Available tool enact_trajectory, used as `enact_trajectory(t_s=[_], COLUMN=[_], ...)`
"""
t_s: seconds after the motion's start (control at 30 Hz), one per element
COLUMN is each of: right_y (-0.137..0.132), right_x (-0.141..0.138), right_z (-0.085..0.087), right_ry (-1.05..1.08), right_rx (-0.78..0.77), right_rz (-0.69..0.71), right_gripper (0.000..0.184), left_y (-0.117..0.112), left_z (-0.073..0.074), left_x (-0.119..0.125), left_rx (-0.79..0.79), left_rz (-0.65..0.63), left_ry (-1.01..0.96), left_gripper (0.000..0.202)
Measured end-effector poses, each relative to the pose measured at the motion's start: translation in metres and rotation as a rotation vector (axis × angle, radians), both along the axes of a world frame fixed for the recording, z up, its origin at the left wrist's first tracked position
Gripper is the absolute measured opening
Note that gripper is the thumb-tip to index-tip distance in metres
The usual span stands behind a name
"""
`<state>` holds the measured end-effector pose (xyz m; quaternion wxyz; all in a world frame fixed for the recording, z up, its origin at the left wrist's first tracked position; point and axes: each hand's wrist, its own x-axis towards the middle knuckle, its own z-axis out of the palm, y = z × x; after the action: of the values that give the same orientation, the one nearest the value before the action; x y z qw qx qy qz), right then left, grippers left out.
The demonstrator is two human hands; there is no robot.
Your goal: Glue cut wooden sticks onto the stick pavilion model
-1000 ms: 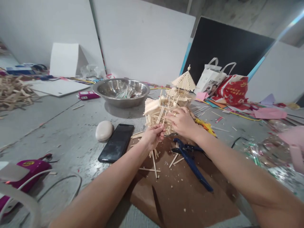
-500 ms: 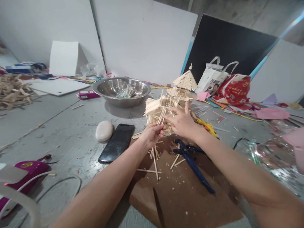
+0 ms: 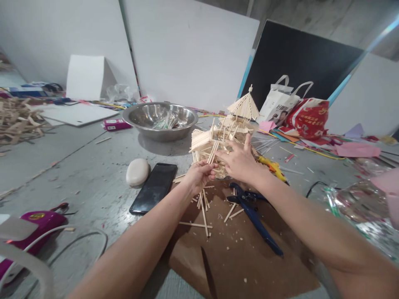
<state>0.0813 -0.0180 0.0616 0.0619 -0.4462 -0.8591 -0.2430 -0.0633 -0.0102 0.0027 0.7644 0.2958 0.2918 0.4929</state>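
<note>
A model building made of thin wooden sticks, with a pointed roof (image 3: 245, 107), stands in front of me in the head view. My left hand (image 3: 201, 176) pinches the lower ends of a few parallel wooden sticks (image 3: 213, 152) against the front of the model. To its right, my right hand (image 3: 239, 161) has its fingers spread, one pointing up and others touching the model near the upper part of those sticks. The fingertips' exact contact is hard to make out. Below the hands, loose wooden sticks (image 3: 204, 214) lie on a brown board (image 3: 246, 270), beside a blue-handled cutter (image 3: 257, 222).
Left of the board are a black phone (image 3: 153, 189) and a whitish rounded object (image 3: 137, 172). A metal basin (image 3: 160, 133) stands behind them. A yellow tool (image 3: 272, 167) lies by my right wrist. Bags (image 3: 307, 118) stand back right; a purple power strip (image 3: 43, 222) with cables is front left.
Almost nothing differs. Both hands keep their places at the model, and the view has shifted very slightly.
</note>
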Motion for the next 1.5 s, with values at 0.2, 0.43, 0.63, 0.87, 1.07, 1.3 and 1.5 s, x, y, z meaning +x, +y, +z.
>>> enact_trajectory(t_s=[0.2,0.43,0.63,0.87,1.07,1.3,1.5], right_y=[0.001,0.001,0.002,0.001,0.000,-0.002,-0.008], right_x=[0.001,0.001,0.001,0.000,0.000,0.002,0.034], right_z=[0.000,0.000,-0.001,0.000,0.000,0.000,0.002], right_ry=[0.008,0.021,0.054,0.023,0.018,0.079,0.437], right_rx=[-0.013,-0.028,-0.051,-0.013,-0.015,-0.045,-0.002], right_rz=[0.019,0.029,0.045,0.047,0.047,0.060,0.029], right_gripper=[0.042,0.042,0.042,0.041,0.040,0.041,0.032], left_y=[-0.001,-0.001,-0.001,0.000,0.001,0.001,0.001], left_z=[0.000,-0.001,0.001,0.002,-0.001,0.001,0.001], left_x=[-0.001,-0.004,-0.002,0.000,0.002,0.001,0.002], left_rx=[0.020,-0.003,-0.018,0.001,0.022,0.019,0.014], left_rz=[-0.001,0.014,0.017,0.009,0.007,-0.001,0.004], left_ry=[0.000,-0.039,-0.034,-0.034,-0.007,0.008,0.032], left_gripper=[0.010,0.017,0.015,0.009,0.007,0.008,0.007])
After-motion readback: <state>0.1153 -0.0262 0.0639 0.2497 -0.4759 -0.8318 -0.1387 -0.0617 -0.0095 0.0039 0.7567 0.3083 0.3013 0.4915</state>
